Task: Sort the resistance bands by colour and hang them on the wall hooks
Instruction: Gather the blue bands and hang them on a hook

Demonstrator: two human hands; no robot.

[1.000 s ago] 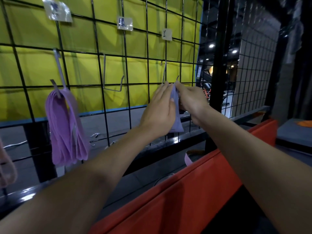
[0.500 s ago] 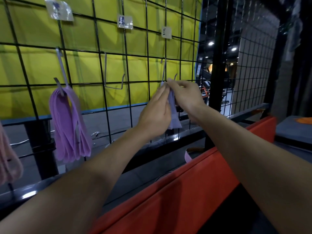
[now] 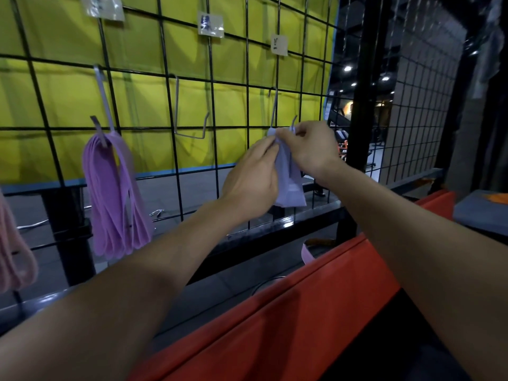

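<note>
The head camera showed both hands working at the right-hand hook [image 3: 283, 116] of a black wire grid [image 3: 247, 78]. The right hand [image 3: 310, 148] had its thumb and fingers pinched on the top edge of a pale lilac-blue resistance band [image 3: 290, 188], at the foot of the hook's upturned tip. The left hand [image 3: 251, 180] had its fingers curled round the same band just below, gathering its hanging loop. A second earlier both hands and the band's top had sat lower, under the tip; now they had risen to it, so the band was probably being slipped over the hook, though whether it had caught could not be told. Further left, the middle hook [image 3: 192, 125] hung bare, and a bundle of purple bands [image 3: 115, 199] hung from another hook. At the left edge, pink bands [image 3: 13, 259] hung too. Small labels [image 3: 210, 24] sat above the hooks, too blurred to read. Below, an orange padded edge [image 3: 275, 325] crossed the foreground, with a loose band end [image 3: 308, 254] showing behind it, suggesting more bands were left to sort.
</note>
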